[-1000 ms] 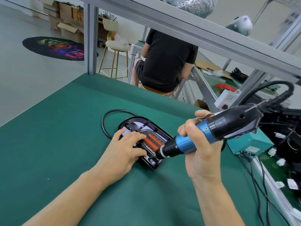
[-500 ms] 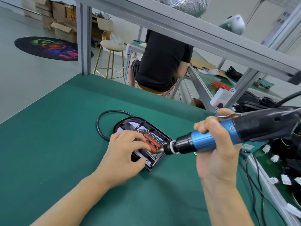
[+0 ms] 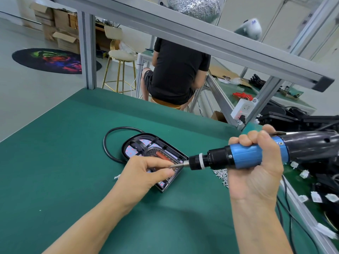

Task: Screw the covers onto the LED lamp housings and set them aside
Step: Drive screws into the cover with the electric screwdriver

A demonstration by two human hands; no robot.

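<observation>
Green matting (image 3: 55, 171) covered the workbench, which stood under a grey aluminium frame (image 3: 183, 32) in a workshop with a pale floor. Near the middle of the mat lay the lamp housing (image 3: 146, 149), a black shell rounded at its far end and square at its near end, with its black cable (image 3: 110, 143) looping out toward the far left. The left hand (image 3: 145, 173) lay over the housing's near end, its thumb and forefinger brought together at the metal bit of the electric screwdriver (image 3: 238, 158); whether they pinched a screw I could not tell. The right hand (image 3: 256, 162) was clenched round the screwdriver's blue barrel, holding the tool almost level with the bit pointing left at the housing's near right corner. A small heap of loose screws (image 3: 221, 176) lay on the mat just below the tool, toward the right edge. Beyond the far edge a person in a black shirt (image 3: 176, 70) sat on a stool, back turned, with a gold-legged stool (image 3: 119, 70) beside them.
</observation>
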